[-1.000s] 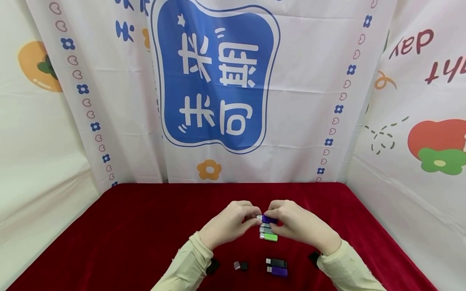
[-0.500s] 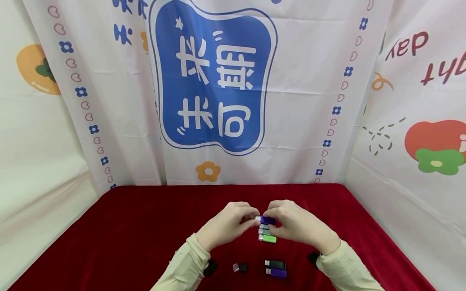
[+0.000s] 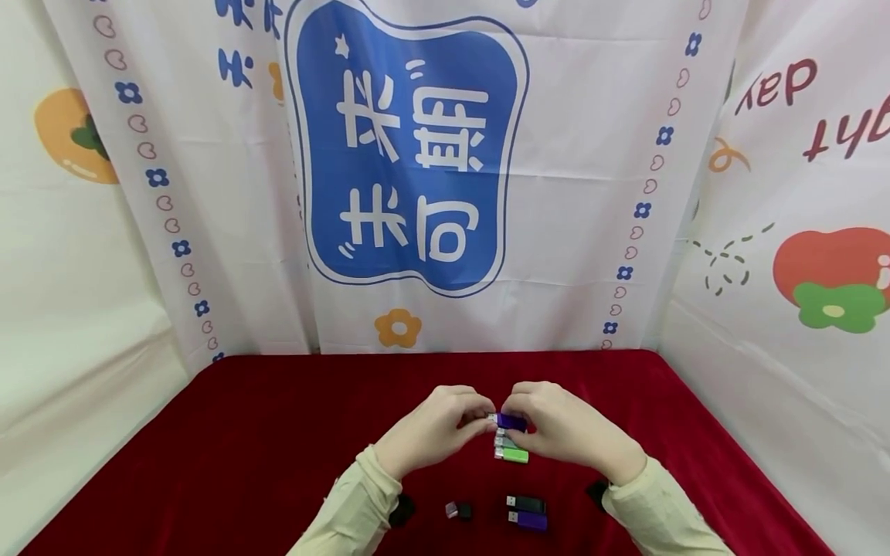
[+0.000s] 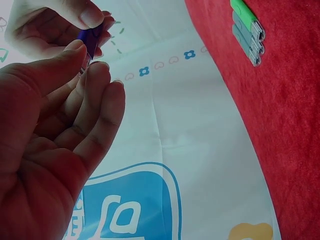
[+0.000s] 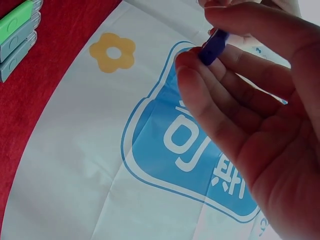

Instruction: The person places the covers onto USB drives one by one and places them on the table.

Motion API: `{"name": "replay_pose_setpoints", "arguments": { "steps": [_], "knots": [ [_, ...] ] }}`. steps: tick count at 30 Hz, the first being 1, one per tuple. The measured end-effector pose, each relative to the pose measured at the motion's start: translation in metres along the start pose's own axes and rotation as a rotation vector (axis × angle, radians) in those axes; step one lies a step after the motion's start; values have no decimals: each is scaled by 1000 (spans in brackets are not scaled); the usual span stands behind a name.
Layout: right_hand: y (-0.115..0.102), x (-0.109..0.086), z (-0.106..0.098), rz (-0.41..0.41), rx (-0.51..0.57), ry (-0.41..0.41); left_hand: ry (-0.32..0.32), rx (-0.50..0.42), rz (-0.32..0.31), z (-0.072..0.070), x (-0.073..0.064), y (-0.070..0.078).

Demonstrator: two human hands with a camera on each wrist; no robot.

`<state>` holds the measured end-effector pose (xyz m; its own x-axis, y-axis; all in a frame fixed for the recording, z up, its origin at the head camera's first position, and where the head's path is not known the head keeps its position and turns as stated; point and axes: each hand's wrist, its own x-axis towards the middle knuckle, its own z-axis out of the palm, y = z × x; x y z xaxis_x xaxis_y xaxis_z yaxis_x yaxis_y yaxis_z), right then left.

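Note:
A purple USB stick (image 3: 511, 422) is held up between both hands over the red table. My left hand (image 3: 445, 428) pinches its clear and metal plug end between thumb and fingertips; the left wrist view shows a clear piece (image 4: 89, 62) there, largely covered by the fingers. From the other side, my right hand (image 3: 566, 425) pinches the purple body (image 5: 214, 47). Below the hands lies a row with a green USB stick (image 3: 515, 455) and two grey USB sticks (image 5: 15, 42), all with clear caps on their plugs.
Nearer the front lie a black USB stick (image 3: 526, 504) and another purple USB stick (image 3: 528, 520), plugs bare and pointing left. Left of them are a small clear cap (image 3: 451, 510) and a small black piece (image 3: 465, 510). Dark objects (image 3: 402, 511) show beside both sleeves. Printed cloth walls (image 3: 577, 232) surround the table.
The left fingertips now cover more of the purple stick's plug end, which showed more plainly before. Both hands stay nearly in place; the head view has shifted slightly.

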<state>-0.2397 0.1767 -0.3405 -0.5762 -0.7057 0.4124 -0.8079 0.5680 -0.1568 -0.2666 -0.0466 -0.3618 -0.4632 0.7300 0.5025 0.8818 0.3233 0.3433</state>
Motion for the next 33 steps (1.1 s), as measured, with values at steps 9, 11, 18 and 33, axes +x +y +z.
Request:
{"name": "replay_pose_setpoints", "arguments": {
  "steps": [9,11,18,33],
  "knots": [
    [5,-2,-5,37,82,-22,-16,5,5,-2,5,0],
    [7,-2,-4,40,95,-35,-33,7,-16,-2,5,0],
    [23,-7,19,147,-21,-188,-87,81,-129,-4,0,-1],
    [31,-7,66,158,-30,-255,-122,47,-154,-8,-3,-3]
  ]
}}
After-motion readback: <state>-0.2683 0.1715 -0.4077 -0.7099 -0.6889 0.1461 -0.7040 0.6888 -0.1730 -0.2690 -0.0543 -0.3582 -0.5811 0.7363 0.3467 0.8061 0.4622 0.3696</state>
